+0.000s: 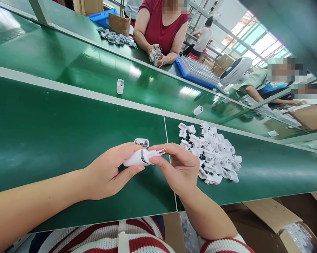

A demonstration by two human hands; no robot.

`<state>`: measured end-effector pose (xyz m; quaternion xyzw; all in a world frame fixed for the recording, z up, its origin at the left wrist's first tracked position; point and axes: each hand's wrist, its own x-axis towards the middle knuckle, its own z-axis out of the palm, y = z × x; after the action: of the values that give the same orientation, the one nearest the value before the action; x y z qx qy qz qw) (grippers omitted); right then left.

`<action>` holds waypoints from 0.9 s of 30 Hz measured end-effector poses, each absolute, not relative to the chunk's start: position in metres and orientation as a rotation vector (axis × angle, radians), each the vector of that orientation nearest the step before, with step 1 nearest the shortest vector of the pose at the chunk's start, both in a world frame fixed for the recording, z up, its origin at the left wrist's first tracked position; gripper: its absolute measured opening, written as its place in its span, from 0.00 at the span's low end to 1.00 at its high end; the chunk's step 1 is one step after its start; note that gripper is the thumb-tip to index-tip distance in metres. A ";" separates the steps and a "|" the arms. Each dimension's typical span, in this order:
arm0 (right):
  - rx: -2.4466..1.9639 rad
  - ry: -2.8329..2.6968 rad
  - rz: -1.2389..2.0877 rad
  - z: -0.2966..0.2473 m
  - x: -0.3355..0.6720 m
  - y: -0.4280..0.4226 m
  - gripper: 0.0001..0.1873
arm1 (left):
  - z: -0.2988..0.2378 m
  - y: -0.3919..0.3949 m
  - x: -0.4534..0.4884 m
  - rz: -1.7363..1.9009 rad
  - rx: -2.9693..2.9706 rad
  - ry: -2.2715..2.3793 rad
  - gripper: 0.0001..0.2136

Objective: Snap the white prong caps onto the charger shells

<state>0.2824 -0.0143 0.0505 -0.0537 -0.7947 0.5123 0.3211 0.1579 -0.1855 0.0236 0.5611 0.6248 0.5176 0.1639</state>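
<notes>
My left hand [105, 170] is closed around a white charger housing [133, 159], tilted with its opening to the right. Between the thumb and fingers of my right hand [180, 165] is a white plug cap [153, 154] with two metal pins that point right. The cap sits at the housing's mouth, where a dark gap with inner parts still shows. Just behind my fingers another charger housing [142, 142] stands with its open end up. To the right of my right hand lies a pile of white plug caps [216, 151].
Two white housings, one upright [120, 86] and one lying [198, 110], are on the green belt [81, 73] beyond the pale rail. Across it a person in red holds grey parts near a blue tray [197, 72]. Open cardboard boxes [274, 218] are below the bench at right.
</notes>
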 end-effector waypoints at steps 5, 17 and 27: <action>-0.072 -2.127 1.221 0.052 0.282 -0.014 0.12 | 0.022 -0.186 0.158 1.498 1.650 1.734 0.10; -0.035 -2.204 1.222 0.054 0.282 -0.013 0.10 | 0.017 -0.186 0.160 1.494 1.662 1.803 0.11; 0.040 -2.256 1.181 0.055 0.283 -0.011 0.08 | 0.019 -0.190 0.160 1.434 1.850 1.924 0.12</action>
<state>0.2830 -0.0106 0.0548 0.0151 -0.8470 0.4434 0.2930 0.1598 -0.1899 0.0189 0.6096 0.6340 0.4725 0.0558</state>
